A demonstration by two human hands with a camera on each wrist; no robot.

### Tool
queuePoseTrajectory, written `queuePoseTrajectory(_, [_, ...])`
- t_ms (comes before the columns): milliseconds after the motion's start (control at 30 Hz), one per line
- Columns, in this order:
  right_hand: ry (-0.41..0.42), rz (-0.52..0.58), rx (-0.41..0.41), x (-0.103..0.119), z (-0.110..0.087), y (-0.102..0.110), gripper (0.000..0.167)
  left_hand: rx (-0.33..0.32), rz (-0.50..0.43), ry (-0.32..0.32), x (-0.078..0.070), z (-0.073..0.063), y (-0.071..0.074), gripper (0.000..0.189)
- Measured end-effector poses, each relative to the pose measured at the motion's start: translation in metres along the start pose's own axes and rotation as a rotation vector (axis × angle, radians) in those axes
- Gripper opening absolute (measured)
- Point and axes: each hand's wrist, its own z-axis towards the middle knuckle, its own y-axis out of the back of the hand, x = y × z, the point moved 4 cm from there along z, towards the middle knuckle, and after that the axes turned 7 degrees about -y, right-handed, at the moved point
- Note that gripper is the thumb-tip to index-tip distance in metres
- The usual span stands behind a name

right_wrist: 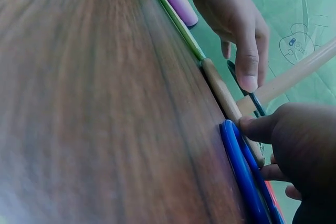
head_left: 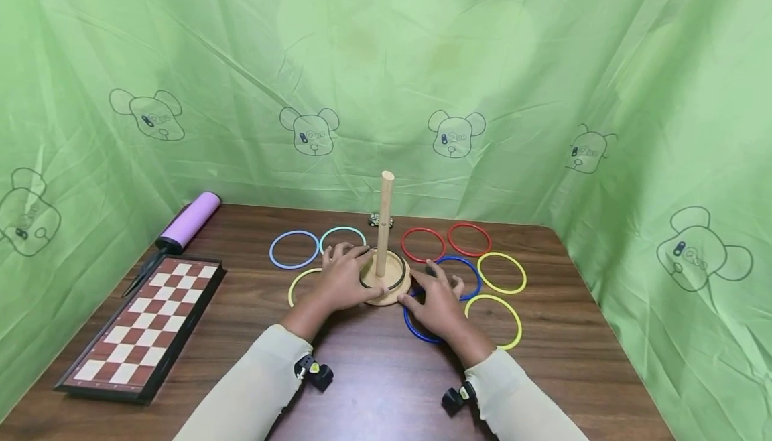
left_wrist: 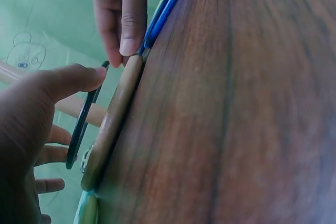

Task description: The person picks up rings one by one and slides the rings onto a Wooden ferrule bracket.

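Note:
A wooden peg stand, with its upright peg (head_left: 384, 226) on a round base (head_left: 386, 300), is at the middle of the table. My left hand (head_left: 346, 280) pinches a dark ring between thumb and fingers. That dark ring (left_wrist: 84, 119) encircles the peg, tilted and slightly above the base in the left wrist view. My right hand (head_left: 437, 299) grips the right edge of the base, thumb and fingers spread along its rim. Two blue rings (right_wrist: 239, 166) lie beside the base, partly under the right hand. A pale yellow ring (head_left: 292, 287) is partly hidden behind my left hand.
Light blue (head_left: 271, 253) and mint (head_left: 342, 228) rings lie back left; red rings (head_left: 423, 230) and yellow rings (head_left: 521, 327) lie right. A small toy car (head_left: 374, 220) sits behind the peg. A checkered board (head_left: 145, 320) and a purple cylinder (head_left: 193, 220) occupy the left. Green cloth (head_left: 386, 59) surrounds the table.

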Motion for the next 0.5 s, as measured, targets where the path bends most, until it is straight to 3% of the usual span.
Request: queuePoseTrajectory(500, [-0.006, 0.01, 0.006, 0.001, -0.0004, 0.0009, 0.065, 0.041, 0.013, -0.013, 0.0051, -0.0008, -0.0092, 0.093])
